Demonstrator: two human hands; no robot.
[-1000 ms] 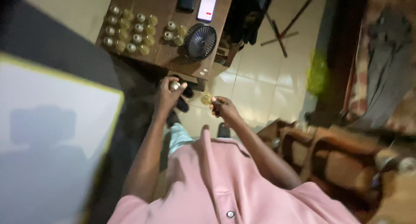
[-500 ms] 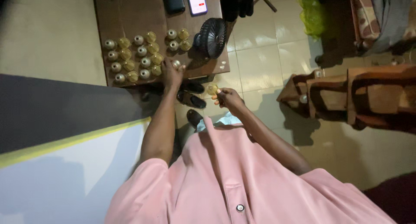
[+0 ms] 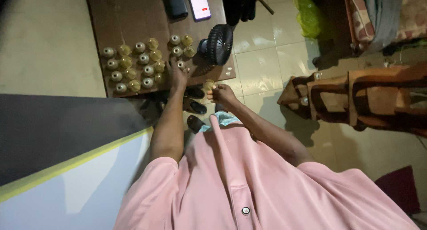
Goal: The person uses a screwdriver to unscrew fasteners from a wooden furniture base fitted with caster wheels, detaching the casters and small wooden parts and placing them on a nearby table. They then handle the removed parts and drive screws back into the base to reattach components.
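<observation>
My left hand (image 3: 177,74) reaches out over the near edge of the dark wooden bench (image 3: 129,16), its fingers closed around a small silver-capped bottle (image 3: 181,65) that sits just at the front of the cluster. My right hand (image 3: 221,94) is drawn back off the bench, above the tiled floor (image 3: 262,65), with the fingers pinched on a small round yellowish bottle (image 3: 208,84) held just in front of the bench's edge. To the left of my left hand stand the rows of little bottles (image 3: 133,65), some showing silver caps and some yellow glass, packed close together; a smaller group (image 3: 181,46) stands just beyond my fingers. A small black fan (image 3: 219,44) sits on the bench to the right of that group, near the corner. Farther back lie a dark case (image 3: 174,3) and a phone (image 3: 199,3) with a lit screen, side by side. Dark shoes (image 3: 194,106) lie on the floor under my forearms, and carved wooden chairs (image 3: 356,98) stand well off to the right.
</observation>
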